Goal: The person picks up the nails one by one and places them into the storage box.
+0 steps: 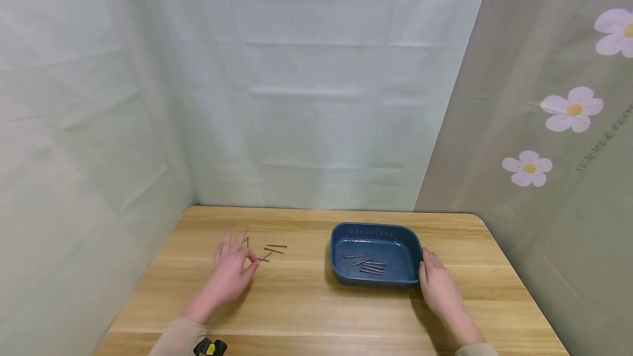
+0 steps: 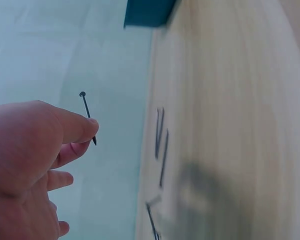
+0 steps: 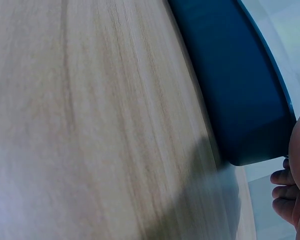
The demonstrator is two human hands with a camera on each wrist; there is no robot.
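My left hand (image 1: 232,268) hovers over the wooden table (image 1: 296,301) and pinches a thin dark nail (image 2: 87,117) between thumb and forefinger, its head up. A few more loose nails (image 1: 272,249) lie on the wood just right of that hand; in the left wrist view these nails (image 2: 161,145) show blurred. A blue plastic tray (image 1: 341,268) stands at centre right with several nails (image 1: 368,265) inside. My right hand (image 1: 437,284) rests against the tray's right end (image 3: 250,115), fingers straight along its wall.
Pale fabric sheets close off the back and left sides. A beige curtain with pink flowers (image 1: 571,109) hangs at the right. The table's front edge runs just below my forearms.
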